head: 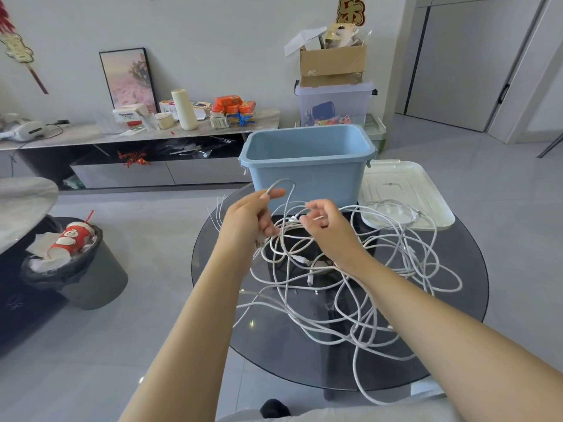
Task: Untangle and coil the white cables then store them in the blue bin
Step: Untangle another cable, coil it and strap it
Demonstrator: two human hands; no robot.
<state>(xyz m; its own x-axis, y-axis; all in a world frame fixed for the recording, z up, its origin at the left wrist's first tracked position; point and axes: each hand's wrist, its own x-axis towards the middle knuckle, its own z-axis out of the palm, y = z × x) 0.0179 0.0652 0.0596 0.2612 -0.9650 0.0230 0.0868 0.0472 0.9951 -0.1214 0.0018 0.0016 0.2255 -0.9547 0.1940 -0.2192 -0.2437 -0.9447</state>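
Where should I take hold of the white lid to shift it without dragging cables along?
Grip the white lid by its far right rim, coming in from the right. That edge looks bare, while the white cables loop over its near left part, beside the blue bin. Both hands already hold cable.

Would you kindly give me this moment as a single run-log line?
stage: untangling | left hand: pinches loop of tangled white cables | right hand: pinches strand | open blue plastic bin: no cable visible inside
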